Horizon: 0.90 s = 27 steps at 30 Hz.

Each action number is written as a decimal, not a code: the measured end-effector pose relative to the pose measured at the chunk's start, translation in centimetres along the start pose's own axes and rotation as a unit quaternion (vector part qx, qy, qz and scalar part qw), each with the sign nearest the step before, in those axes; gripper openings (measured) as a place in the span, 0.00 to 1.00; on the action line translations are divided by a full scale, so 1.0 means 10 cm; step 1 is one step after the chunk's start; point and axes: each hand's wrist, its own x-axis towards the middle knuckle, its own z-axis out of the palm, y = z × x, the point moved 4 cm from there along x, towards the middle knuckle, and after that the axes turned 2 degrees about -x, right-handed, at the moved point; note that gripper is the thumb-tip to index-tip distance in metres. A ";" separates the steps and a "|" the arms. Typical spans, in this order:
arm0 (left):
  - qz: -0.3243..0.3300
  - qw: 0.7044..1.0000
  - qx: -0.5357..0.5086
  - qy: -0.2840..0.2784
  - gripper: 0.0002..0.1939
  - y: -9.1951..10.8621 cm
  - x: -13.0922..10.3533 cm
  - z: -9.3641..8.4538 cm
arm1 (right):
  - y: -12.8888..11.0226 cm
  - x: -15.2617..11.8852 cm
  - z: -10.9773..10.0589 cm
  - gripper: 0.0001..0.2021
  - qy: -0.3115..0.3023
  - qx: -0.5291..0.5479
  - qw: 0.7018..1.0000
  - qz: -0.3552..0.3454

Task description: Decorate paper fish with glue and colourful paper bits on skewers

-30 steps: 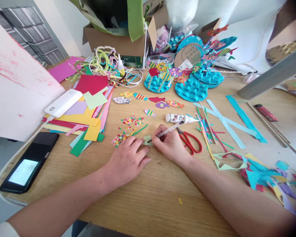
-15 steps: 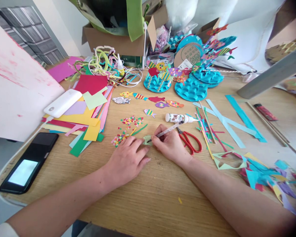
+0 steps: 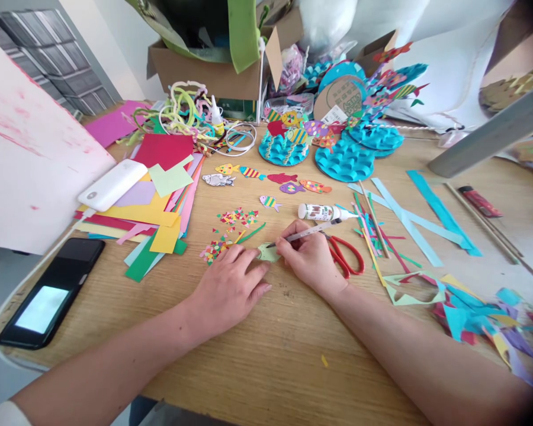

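Observation:
A small pale green paper cutout (image 3: 269, 252), partly hidden by my fingers, lies flat on the wooden table with dark marks on it. My right hand (image 3: 308, 257) grips a slim pen (image 3: 310, 231) with a pale barrel, its dark tip at the cutout's upper edge. My left hand (image 3: 231, 281) rests palm down, fingers loosely extended, fingertips at the cutout's left side. Tiny coloured paper bits (image 3: 237, 218) lie just beyond my left fingers. Red-handled scissors (image 3: 346, 255) lie beside my right hand, and a white glue bottle (image 3: 322, 212) lies behind it.
Decorated paper fish (image 3: 282, 178) lie farther back, before blue wavy discs (image 3: 344, 163). Coloured paper sheets (image 3: 164, 151), a white power bank (image 3: 113, 184) and a phone (image 3: 51, 293) occupy the left. Blue strips (image 3: 442, 207), sticks (image 3: 482, 222) and paper scraps (image 3: 479, 316) lie right.
The pen's tip has shifted slightly up on the cutout, and its barrel leans lower to the right. More of the green cutout shows. My left hand has stayed in place.

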 end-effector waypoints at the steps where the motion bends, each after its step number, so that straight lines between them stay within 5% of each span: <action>1: -0.001 1.000 0.000 0.000 0.15 0.00 0.00 0.00 | 0.01 0.00 0.00 0.06 0.000 0.001 1.000 0.004; 27: 0.005 1.000 -0.001 -0.005 0.15 0.00 0.00 -0.01 | 0.02 0.01 0.01 0.06 0.000 -0.004 1.000 0.009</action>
